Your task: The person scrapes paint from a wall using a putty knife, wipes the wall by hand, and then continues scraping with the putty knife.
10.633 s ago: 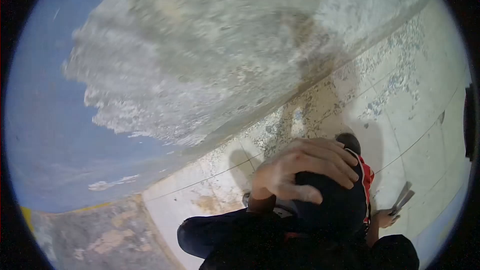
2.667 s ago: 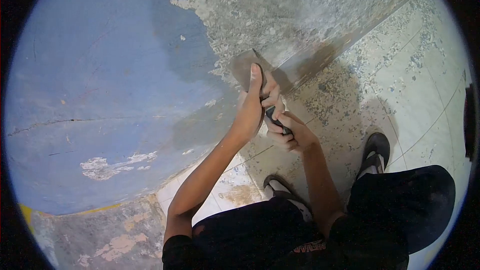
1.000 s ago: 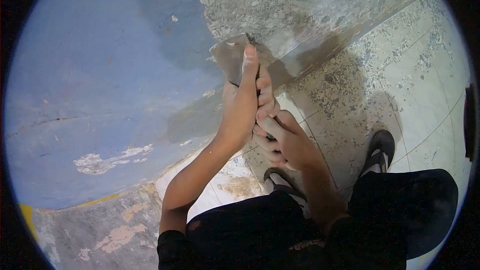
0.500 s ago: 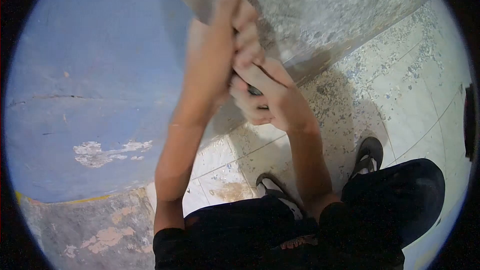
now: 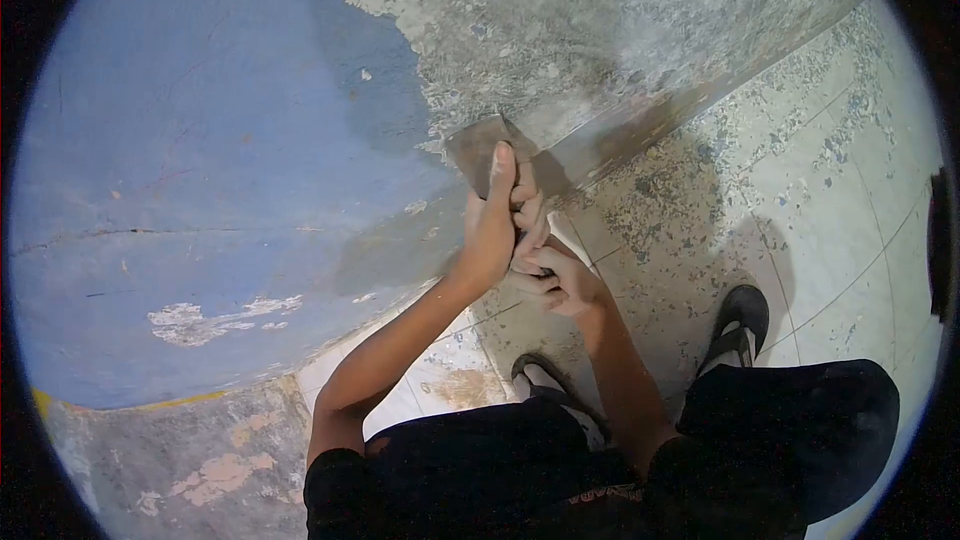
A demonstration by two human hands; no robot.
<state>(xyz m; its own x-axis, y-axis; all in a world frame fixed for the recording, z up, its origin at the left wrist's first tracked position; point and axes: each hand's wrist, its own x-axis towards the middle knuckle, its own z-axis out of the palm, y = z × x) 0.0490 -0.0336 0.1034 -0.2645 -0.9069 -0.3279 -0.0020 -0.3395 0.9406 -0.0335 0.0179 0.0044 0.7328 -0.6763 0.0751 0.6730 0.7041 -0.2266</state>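
A flat grey scraper blade point(image 5: 474, 152) rests against the wall at the ragged border between blue paint point(image 5: 220, 140) and bare grey plaster point(image 5: 540, 30). My left hand point(image 5: 496, 225) is wrapped round the scraper, its thumb laid along the blade. Just below and to the right, my right hand point(image 5: 560, 278) has its fingers curled round the lower end of the same tool. The handle is mostly hidden by my fingers.
Paint flakes point(image 5: 655, 205) litter the tiled floor point(image 5: 840, 270) along the foot of the wall. My sandalled feet point(image 5: 738, 325) stand on the tiles below. A grey unpainted wall strip point(image 5: 190, 460) shows at lower left.
Both hands and the scraper have moved down the view, from the top to the lower edge of the bare plaster. The plaster border they covered now shows.
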